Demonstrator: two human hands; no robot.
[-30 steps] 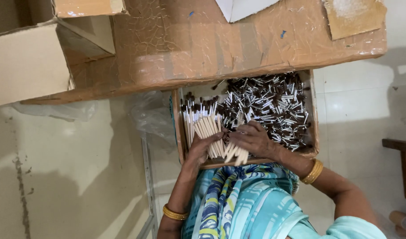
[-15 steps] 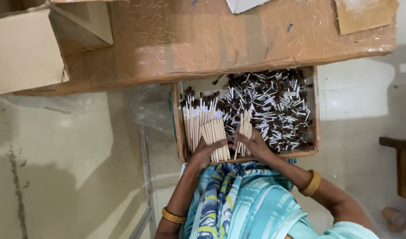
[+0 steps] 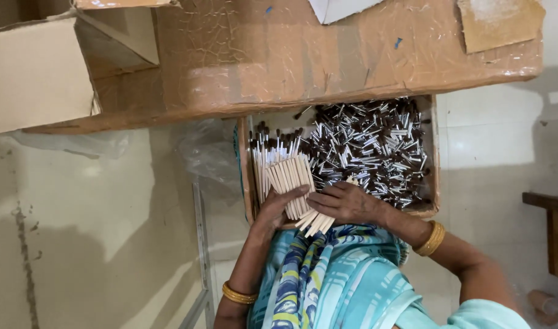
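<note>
A shallow cardboard tray (image 3: 435,152) rests on my lap, heaped with small brushes that have silver ferrules and dark bristle tips (image 3: 370,146). At its left side lies a neat bundle of light wooden-handled brushes (image 3: 279,173), handles pointing toward me. My left hand (image 3: 277,207) grips the near end of that bundle from the left. My right hand (image 3: 346,202) closes on the same bundle from the right, its fingers lying over the handles. Both wrists carry gold bangles.
A large taped cardboard box (image 3: 327,55) lies just beyond the tray. An open carton (image 3: 35,73) stands at the far left. Crumpled clear plastic (image 3: 193,152) lies on the pale tiled floor. A dark wooden piece (image 3: 553,231) sits at the right edge.
My hands have drawn together on the handle ends of the bundle, and the few brushes my right hand held apart are now pressed into it.
</note>
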